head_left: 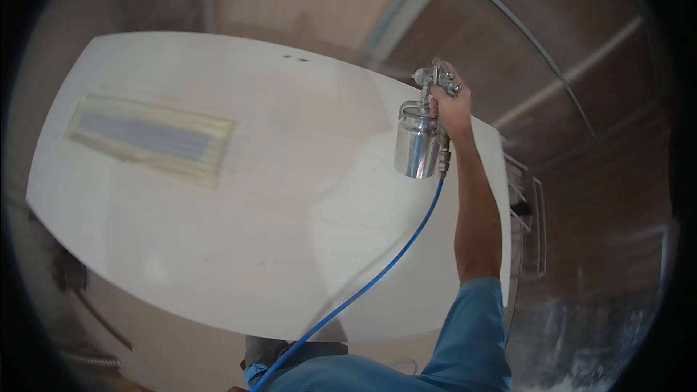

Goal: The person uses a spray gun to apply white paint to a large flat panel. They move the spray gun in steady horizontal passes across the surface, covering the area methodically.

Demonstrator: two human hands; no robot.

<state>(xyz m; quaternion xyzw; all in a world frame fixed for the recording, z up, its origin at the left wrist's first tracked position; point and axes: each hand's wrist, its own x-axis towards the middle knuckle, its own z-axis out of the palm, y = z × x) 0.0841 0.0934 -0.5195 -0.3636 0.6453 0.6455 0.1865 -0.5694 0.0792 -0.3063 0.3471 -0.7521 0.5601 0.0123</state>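
My right hand [454,105] is wrapped round the grip of a metal spray gun [434,76], held over the far right part of a white panel [276,174]. Below the gun's head hangs a shiny silver paint cup [417,147], roughly upright. From a fitting at the base of the grip, a blue air hose [396,258] curves down and left to the lower edge, passing in front of my body. My left hand is out of sight; only a small sliver of skin shows at the lower edge, beside the hose.
A rectangle of yellowish masking tape [200,120] frames a grey-blue strip [145,134] on the panel's left side. Two small dark holes [296,58] sit near its far edge. A white wire rack [539,225] stands past the right edge. A grey cable [523,29] crosses the brown floor.
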